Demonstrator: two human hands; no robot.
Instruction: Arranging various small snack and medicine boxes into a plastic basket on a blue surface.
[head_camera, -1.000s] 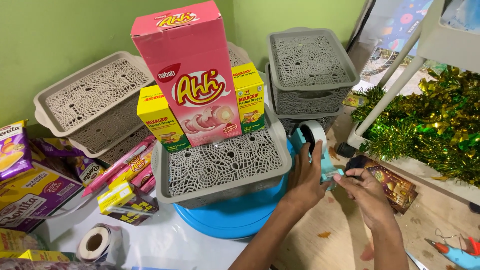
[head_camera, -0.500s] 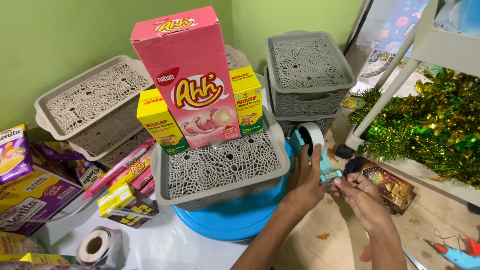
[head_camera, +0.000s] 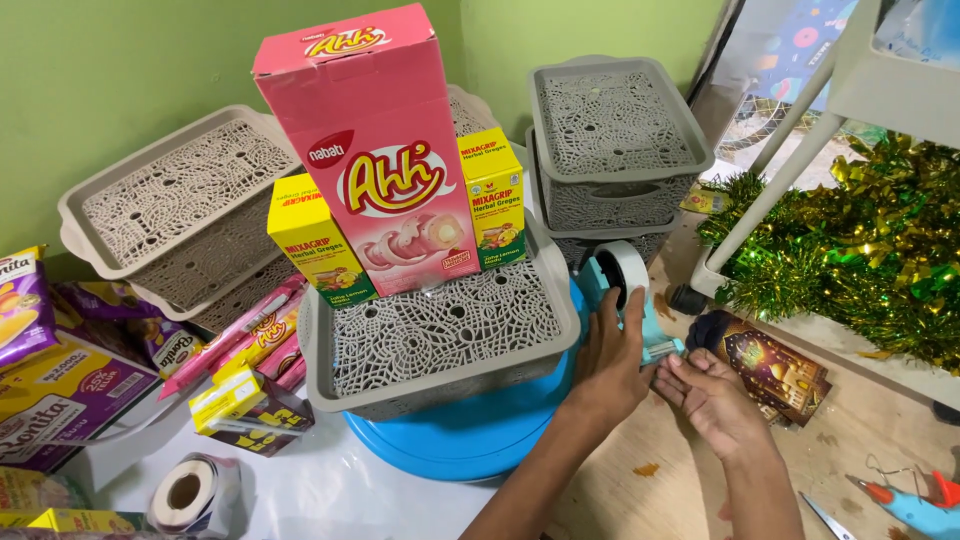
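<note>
- Gripping the teal tape dispenser (head_camera: 628, 300) just right of the grey basket (head_camera: 440, 345), the left hand (head_camera: 610, 355) has barely shifted.
- Right hand (head_camera: 705, 390), fingers pinched at the dispenser's cutter, has slid slightly closer; tape-pulling appears ongoing.
- Pink box (head_camera: 375, 150) stands unchanged on the basket.

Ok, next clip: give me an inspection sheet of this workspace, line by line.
Surface: white tabletop, wooden floor at right.
Job's things: teal tape dispenser with white roll.
Clutter: pink box and yellow boxes on a grey basket, blue round stand, snack packs, tape roll.
Grippers: left hand grips the dispenser; right hand pinches at its cutter end.
Cables: nothing seen.
Surroundings: green wall, tinsel.
</note>
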